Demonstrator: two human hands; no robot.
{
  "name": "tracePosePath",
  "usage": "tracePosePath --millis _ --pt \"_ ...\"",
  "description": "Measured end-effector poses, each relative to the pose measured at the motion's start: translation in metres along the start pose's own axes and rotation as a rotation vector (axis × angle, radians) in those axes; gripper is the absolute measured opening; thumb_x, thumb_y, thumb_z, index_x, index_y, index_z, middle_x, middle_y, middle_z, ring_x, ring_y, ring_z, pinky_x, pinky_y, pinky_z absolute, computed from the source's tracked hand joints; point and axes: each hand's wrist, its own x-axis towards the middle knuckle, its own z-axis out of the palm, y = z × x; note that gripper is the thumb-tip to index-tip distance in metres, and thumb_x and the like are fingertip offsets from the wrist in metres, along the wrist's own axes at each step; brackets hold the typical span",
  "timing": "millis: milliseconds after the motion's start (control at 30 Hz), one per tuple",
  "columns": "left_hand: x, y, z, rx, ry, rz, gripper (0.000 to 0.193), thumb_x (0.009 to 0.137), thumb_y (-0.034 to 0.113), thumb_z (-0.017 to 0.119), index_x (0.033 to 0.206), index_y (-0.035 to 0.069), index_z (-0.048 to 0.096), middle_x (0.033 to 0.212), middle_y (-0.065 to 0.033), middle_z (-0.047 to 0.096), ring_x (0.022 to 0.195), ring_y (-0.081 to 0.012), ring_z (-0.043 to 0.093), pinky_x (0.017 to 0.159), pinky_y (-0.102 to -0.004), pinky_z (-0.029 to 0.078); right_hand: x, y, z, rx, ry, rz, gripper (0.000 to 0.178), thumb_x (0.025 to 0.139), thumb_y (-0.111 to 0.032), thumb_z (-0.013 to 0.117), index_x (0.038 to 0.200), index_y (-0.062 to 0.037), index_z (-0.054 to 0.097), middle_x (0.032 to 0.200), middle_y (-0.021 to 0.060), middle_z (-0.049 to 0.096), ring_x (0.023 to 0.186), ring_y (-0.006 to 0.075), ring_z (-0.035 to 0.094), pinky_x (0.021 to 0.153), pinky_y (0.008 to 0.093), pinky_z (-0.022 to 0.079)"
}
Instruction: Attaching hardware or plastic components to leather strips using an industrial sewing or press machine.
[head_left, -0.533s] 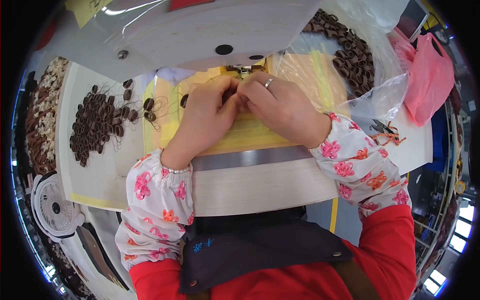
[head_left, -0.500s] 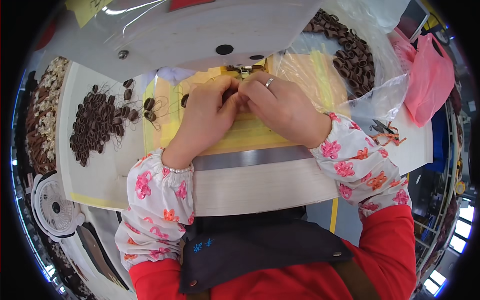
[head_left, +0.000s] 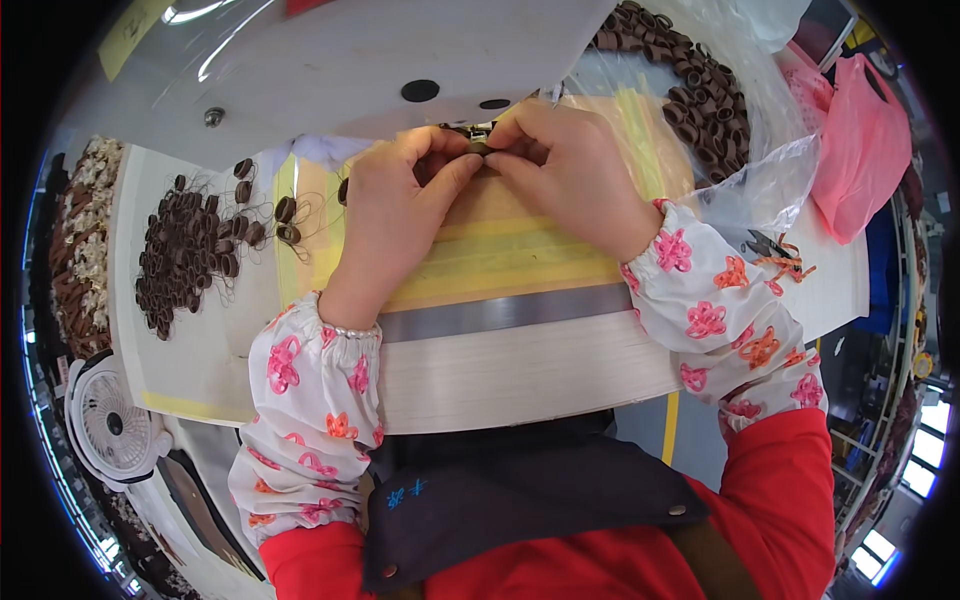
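Note:
Under the head of a white sewing machine (head_left: pixel 330 85), both hands meet at the metal presser foot (head_left: pixel 478 134). My left hand (head_left: pixel 395 195) is closed, thumb and forefinger pinching the left end of a small brown strap loop (head_left: pixel 481 149). From the other side my right hand (head_left: pixel 575 165) pinches the same loop, thumb tip near the left thumb. Most of the loop is covered by fingers. Left of my hands lies a pile of brown loops (head_left: pixel 185 245) with loose thread tails, and a few single loops (head_left: pixel 286 209) sit nearer.
A clear plastic bag (head_left: pixel 770 190) with more brown loops (head_left: pixel 710 125) lies at the back right, beside a pink plastic bag (head_left: pixel 850 150). Small thread scissors (head_left: pixel 765 245) with orange ties rest on the right of the white table (head_left: pixel 520 370). A white fan (head_left: pixel 112 425) stands at the left.
My hands have moved apart slightly, so the loop and presser foot now show between the fingertips. The whole view has shifted a little.

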Motion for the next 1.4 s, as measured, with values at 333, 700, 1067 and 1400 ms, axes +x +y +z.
tracePosePath --millis 333,700,1067,1400 --pt "0.007 0.003 0.001 -0.016 0.051 -0.157 0.021 0.074 0.02 0.064 0.081 0.0 0.064 0.065 -0.0041 0.064 0.055 -0.0072 0.056 0.054 -0.0208 0.043 0.004 0.002 0.001 -0.095 0.072 -0.06 0.01 0.072 -0.006 0.064 0.079 0.0008 0.061 0.067 0.0087 0.06 0.056 0.0152 0.056 0.053 0.0256 0.044" --pt "0.01 0.004 -0.002 0.02 -0.025 -0.191 0.025 0.077 0.024 0.065 0.087 0.0 0.065 0.071 -0.0038 0.064 0.063 -0.0048 0.055 0.059 -0.0193 0.043 0.004 0.004 0.002 -0.125 0.08 -0.055 0.011 0.072 -0.007 0.063 0.079 0.0017 0.061 0.067 0.0102 0.061 0.056 0.0162 0.057 0.053 0.0264 0.044" --pt "0.012 0.002 -0.005 0.13 -0.035 -0.22 0.03 0.076 0.029 0.065 0.086 0.0 0.065 0.068 -0.0029 0.063 0.059 -0.0051 0.054 0.056 -0.0202 0.042 0.015 -0.004 -0.008 -0.151 -0.036 -0.009 0.013 0.069 -0.008 0.063 0.067 0.0017 0.055 0.061 0.016 0.057 0.057 0.0314 0.056 0.053 0.0363 0.044" --pt "0.012 -0.006 -0.004 0.14 0.002 -0.181 0.026 0.076 0.024 0.065 0.082 -0.002 0.064 0.068 -0.0039 0.063 0.059 -0.0055 0.054 0.056 -0.0211 0.042 0.02 -0.004 -0.008 -0.184 -0.101 0.044 0.013 0.069 -0.009 0.064 0.064 0.0002 0.056 0.058 0.0156 0.056 0.055 0.0314 0.055 0.052 0.0363 0.044"
